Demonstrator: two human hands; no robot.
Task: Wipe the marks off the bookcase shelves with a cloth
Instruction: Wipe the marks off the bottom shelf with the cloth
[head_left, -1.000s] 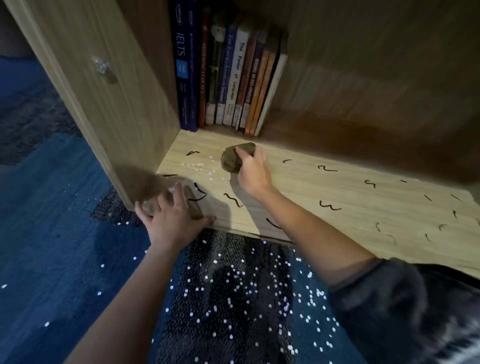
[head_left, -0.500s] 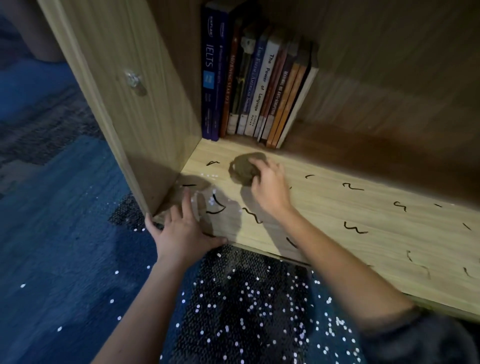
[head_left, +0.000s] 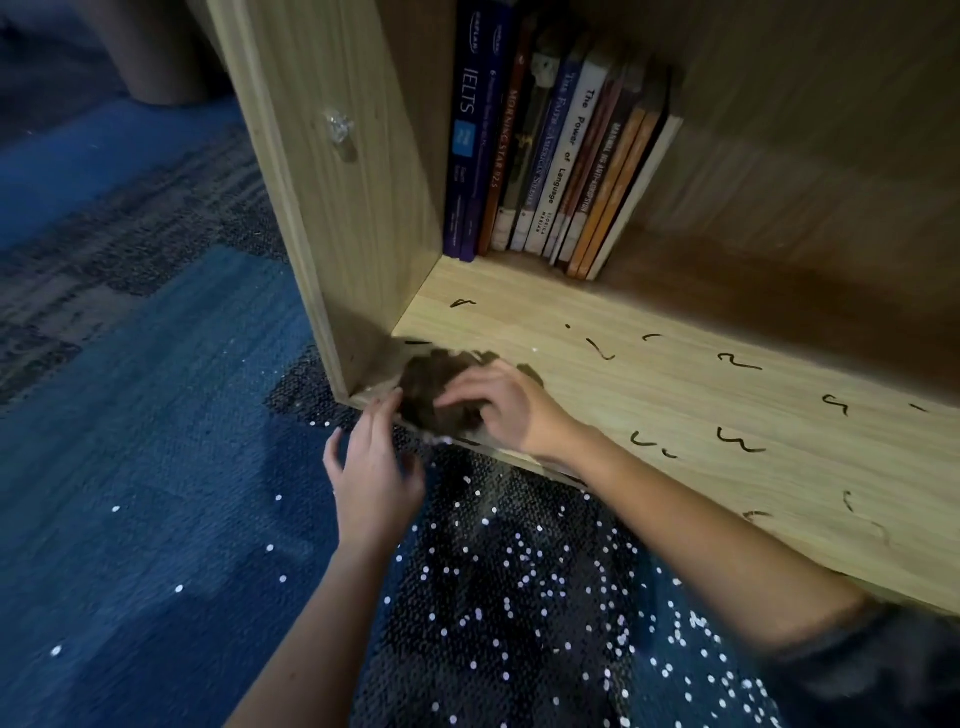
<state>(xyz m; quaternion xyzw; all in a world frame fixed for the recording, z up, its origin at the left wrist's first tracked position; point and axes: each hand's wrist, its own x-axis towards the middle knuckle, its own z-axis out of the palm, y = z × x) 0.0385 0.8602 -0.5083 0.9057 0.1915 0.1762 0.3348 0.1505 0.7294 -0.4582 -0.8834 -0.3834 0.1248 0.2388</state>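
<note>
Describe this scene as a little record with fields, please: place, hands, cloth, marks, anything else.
Place: lowest shelf of a wooden bookcase, over blue carpet
Right hand: holds a dark cloth at the shelf's front left corner
Left hand: open, empty, fingertips near the shelf's front edge
Marks: black squiggles across the shelf, right of the cloth
Books: row standing at the back left
Floor: white specks scattered on the carpet

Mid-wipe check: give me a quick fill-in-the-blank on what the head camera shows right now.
1. The right hand holds the cloth at the front ____ corner of the shelf.
2. Among the books, the largest spine lettering reads ____.
3. Most of the black marks lie to the ____ of the cloth.
4. White specks are scattered on the ____ carpet.

Missing words: left; IELTS; right; blue.
</note>
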